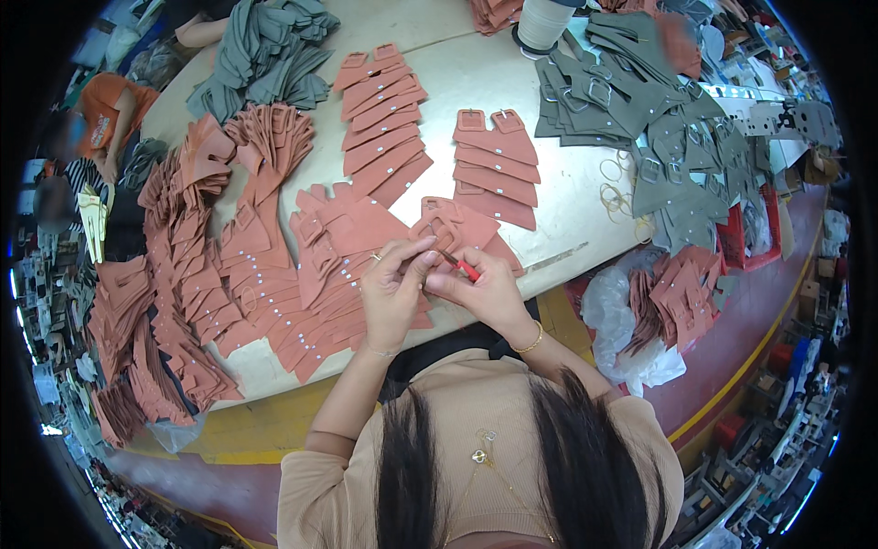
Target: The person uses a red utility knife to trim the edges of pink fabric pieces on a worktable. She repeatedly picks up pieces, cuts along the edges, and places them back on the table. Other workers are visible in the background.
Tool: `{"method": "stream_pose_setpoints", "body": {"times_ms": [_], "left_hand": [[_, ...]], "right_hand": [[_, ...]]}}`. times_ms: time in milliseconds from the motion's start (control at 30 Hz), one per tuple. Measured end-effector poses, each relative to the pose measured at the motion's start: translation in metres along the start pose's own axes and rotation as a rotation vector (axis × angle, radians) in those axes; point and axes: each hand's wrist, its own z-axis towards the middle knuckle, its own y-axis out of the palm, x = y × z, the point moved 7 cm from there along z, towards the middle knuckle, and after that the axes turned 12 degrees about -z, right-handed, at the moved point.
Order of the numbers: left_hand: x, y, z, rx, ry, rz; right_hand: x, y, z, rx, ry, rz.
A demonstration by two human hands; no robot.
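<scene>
Over the table's near edge, my left hand (391, 291) and my right hand (489, 291) meet with closed fingers. A small red-handled tool (469, 271) sits in my right hand, its dark narrow end pointing toward my left fingertips. My left thumb and fingers are pinched together; what lies between them is too small to make out. Just beyond the fingertips are salmon-coloured cut pieces (468, 220) with covered buckles. To the left spreads a layered pile of similar salmon pieces (343, 224), many with small white labels.
The pale table (476, 69) also bears overlapping salmon rows (380, 114), dark green buckled pieces (594, 96), a green stack (265, 55) and a white thread cone (544, 26). Rubber bands (615, 197) lie at the right. A plastic bag (608, 306) stands below the right edge. A person in orange (114, 110) is at far left.
</scene>
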Motion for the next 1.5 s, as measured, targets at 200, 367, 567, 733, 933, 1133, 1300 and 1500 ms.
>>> {"method": "stream_pose_setpoints", "body": {"times_ms": [200, 367, 567, 733, 933, 1133, 1300, 1500], "left_hand": [[-0.008, -0.011, 0.002, 0.105, -0.067, -0.074], [-0.012, -0.02, 0.009, 0.138, -0.125, -0.285], [-0.018, -0.008, 0.01, 0.059, -0.307, -0.77], [-0.026, 0.008, 0.006, 0.127, -0.521, -1.3], [-0.034, 0.02, -0.007, 0.095, -0.508, -0.85], [-0.025, 0.007, -0.002, 0.176, -0.355, -0.631], [-0.018, 0.008, 0.001, 0.167, -0.313, -0.579], [-0.02, 0.003, -0.003, 0.177, -0.271, -0.513]], "right_hand": [[-0.018, -0.011, -0.01, -0.234, -0.152, 0.059], [-0.016, -0.056, -0.004, 0.039, -0.274, -0.122], [0.024, -0.032, 0.014, -0.052, 0.156, 0.357], [0.018, -0.023, 0.013, -0.032, 0.152, 0.561], [-0.009, -0.04, 0.017, 0.208, -0.169, 0.168], [-0.027, -0.055, -0.003, 0.289, -0.3, -0.388], [-0.039, -0.054, -0.01, 0.351, -0.477, -0.59], [-0.041, -0.053, -0.01, 0.344, -0.54, -0.602]]}}
